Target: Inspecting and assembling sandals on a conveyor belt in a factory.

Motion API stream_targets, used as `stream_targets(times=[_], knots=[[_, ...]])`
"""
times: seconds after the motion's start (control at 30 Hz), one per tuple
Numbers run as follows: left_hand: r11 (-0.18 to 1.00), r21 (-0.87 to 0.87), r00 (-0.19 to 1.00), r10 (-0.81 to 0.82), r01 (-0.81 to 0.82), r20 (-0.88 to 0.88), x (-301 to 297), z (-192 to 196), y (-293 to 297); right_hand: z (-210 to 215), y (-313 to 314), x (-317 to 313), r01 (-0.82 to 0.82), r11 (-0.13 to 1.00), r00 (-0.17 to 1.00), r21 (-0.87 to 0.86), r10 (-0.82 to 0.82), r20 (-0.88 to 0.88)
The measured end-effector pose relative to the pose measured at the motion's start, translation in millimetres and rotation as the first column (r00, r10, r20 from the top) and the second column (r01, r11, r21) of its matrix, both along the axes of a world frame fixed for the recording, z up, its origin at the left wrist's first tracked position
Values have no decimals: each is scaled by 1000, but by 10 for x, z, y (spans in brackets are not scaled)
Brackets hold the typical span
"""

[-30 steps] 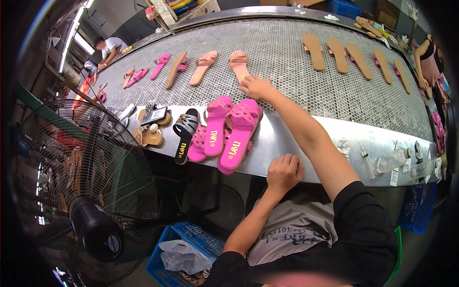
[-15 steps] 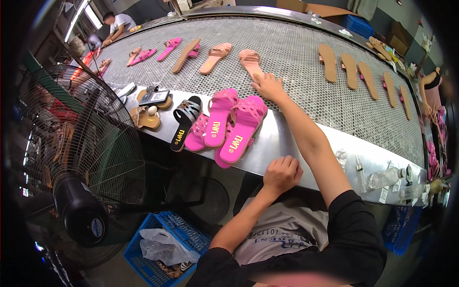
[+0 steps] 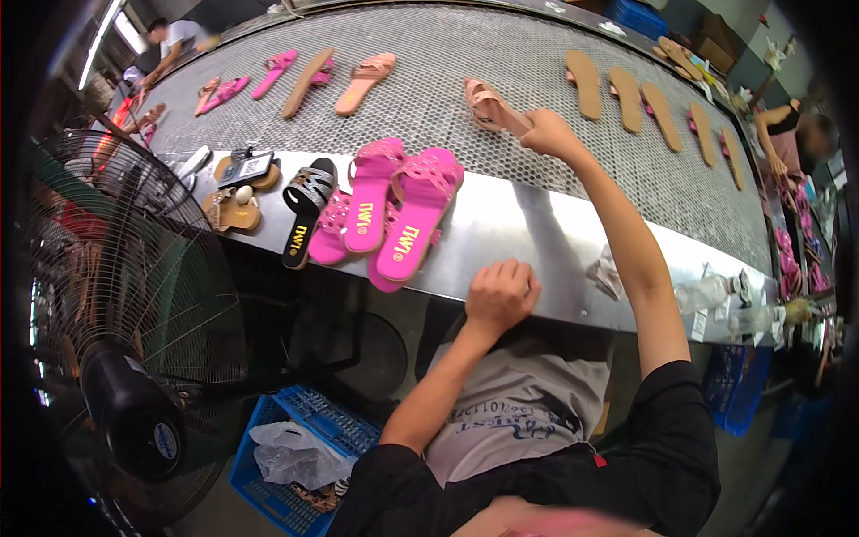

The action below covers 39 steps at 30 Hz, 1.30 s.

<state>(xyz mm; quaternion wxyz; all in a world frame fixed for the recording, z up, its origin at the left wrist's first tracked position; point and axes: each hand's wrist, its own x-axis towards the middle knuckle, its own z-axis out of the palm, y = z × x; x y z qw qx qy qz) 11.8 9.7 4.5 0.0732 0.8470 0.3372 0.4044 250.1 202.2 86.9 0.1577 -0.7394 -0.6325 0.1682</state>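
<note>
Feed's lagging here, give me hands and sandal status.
Right hand gripping pink sandal on mesh belt. Left hand fisted at metal ledge, empty. Nothing blocking.

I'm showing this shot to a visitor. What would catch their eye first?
Probably the bright pink sandals stacked on the metal ledge in the middle. Next, the right hand gripping a pale pink sandal on the mesh belt, and the big fan at left.
</note>
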Motion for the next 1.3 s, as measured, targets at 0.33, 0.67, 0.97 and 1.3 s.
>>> stream_targets(times=[0.33, 0.67, 0.97, 1.3], knots=[[633, -625, 755, 95, 457, 649, -84, 267, 265, 83, -2405, -747, 348, 913, 521, 214, 1, -854], [493, -540, 601, 43, 682, 798, -146, 775, 62, 24, -3807, -1615, 342, 939, 280, 26, -75, -957], [433, -643, 642, 171, 632, 747, -157, 549, -260, -6, -4135, -1667, 274, 956, 98, -107, -138, -985], [510, -656, 707, 125, 556, 696, -192, 725, -415, -150, -4055, -1565, 198, 962, 171, -189, -223, -960]])
